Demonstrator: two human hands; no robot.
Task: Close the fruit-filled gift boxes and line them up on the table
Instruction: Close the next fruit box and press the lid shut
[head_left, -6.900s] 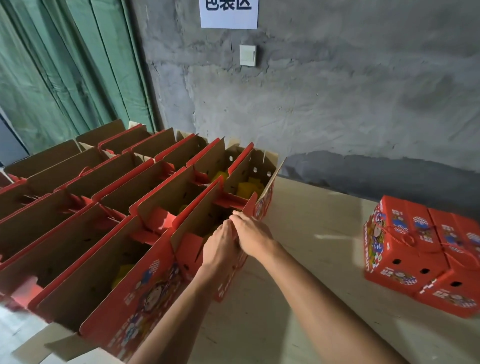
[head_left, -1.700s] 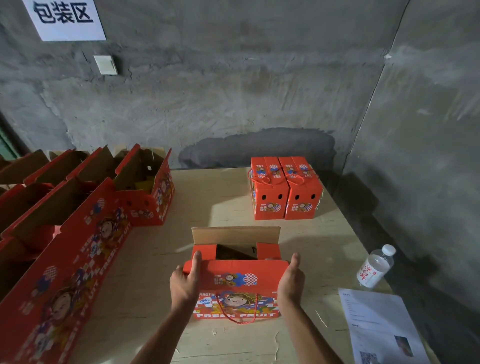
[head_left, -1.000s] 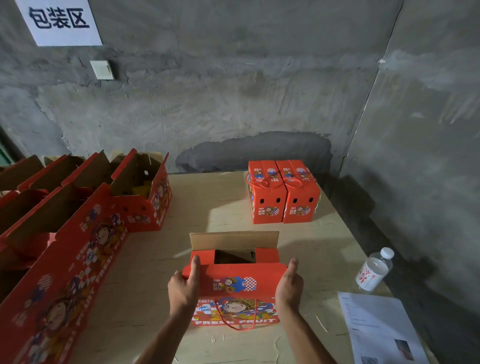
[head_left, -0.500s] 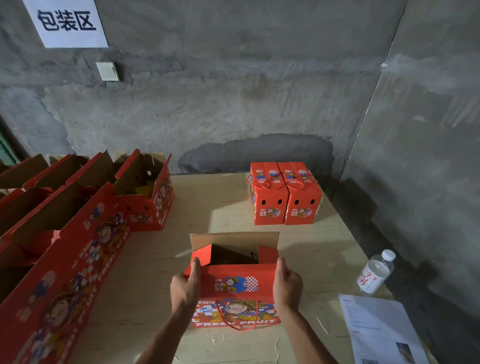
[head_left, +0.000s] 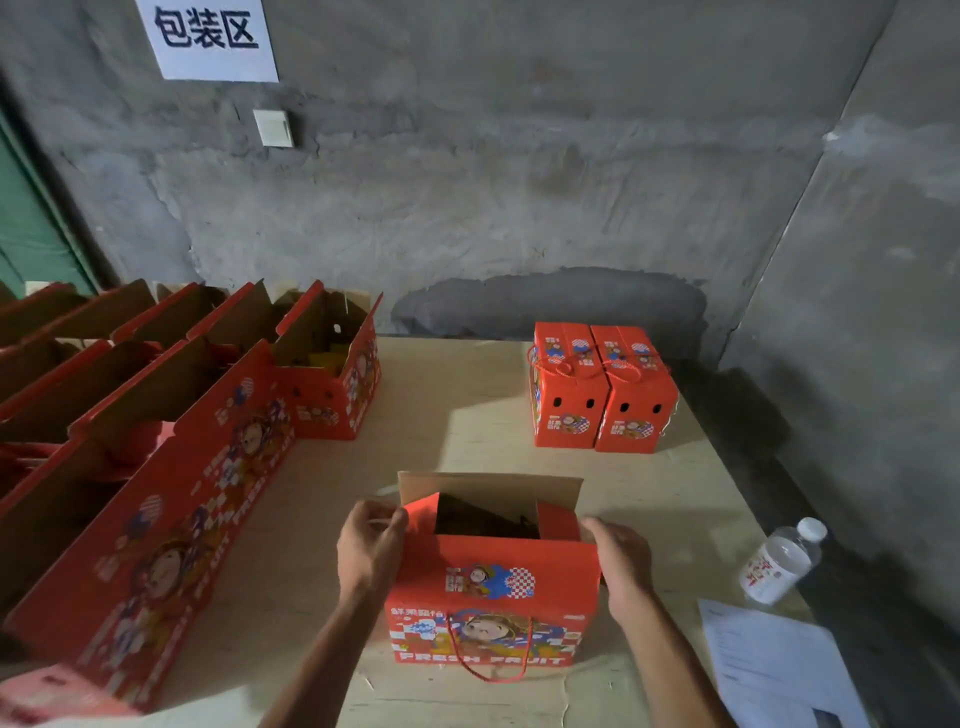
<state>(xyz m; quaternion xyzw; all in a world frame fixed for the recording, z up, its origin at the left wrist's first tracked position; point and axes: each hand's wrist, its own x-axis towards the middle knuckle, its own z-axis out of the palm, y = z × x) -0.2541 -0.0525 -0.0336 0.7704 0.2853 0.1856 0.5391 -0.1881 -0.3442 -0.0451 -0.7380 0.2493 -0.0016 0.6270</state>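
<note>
A person's left hand is pinching the left end flap of an open red cardboard fruit gift box, lying crosswise mid-table; the right hand, equally near, is cupping its right end.

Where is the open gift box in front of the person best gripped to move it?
Probably by its two short end walls, a hand coming in from each side, as the left hand and right hand sit now. The open gift box has loose top flaps, and its rope handle hangs slack.
</note>
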